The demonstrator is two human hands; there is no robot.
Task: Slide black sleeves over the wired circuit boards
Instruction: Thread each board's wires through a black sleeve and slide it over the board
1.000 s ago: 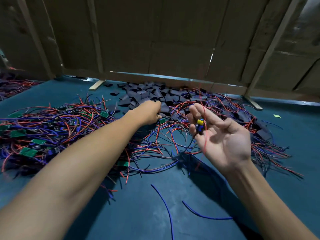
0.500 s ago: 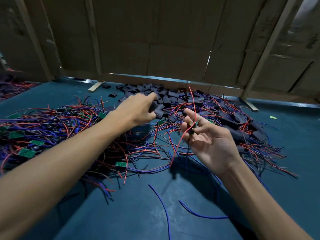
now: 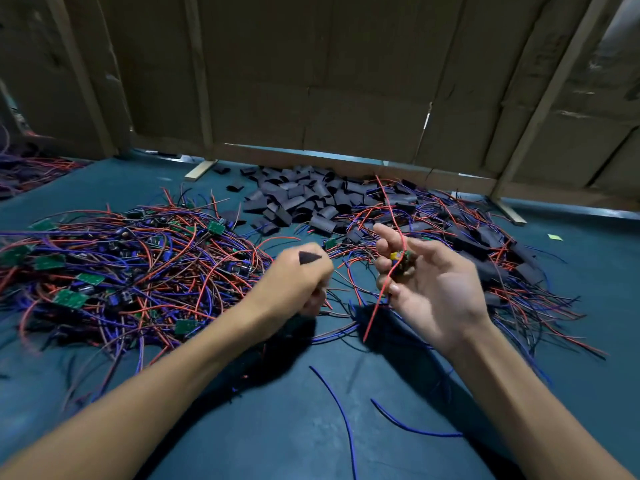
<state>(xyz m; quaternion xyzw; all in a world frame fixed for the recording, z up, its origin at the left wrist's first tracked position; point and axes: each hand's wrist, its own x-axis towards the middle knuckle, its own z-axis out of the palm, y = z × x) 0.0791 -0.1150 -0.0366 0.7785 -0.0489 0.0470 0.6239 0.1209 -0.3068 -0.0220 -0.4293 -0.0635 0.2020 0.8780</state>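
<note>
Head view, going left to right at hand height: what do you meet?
Tangled pile of red and blue wires with bare green circuit boards → left hand holding a black sleeve → right hand holding a wired circuit board → pile of black-sleeved boards.

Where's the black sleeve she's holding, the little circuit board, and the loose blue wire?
Black flat sleeve (image 3: 309, 258), head view, tip above left fist.
Small green wired circuit board (image 3: 401, 258), head view, its middle.
Loose blue wire (image 3: 341, 410), head view, mid-length.

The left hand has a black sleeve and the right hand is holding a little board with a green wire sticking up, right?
Not quite. The head view shows the wire is red, not green. The rest holds: the left hand grips a black sleeve, and the right hand holds a little board.
</note>
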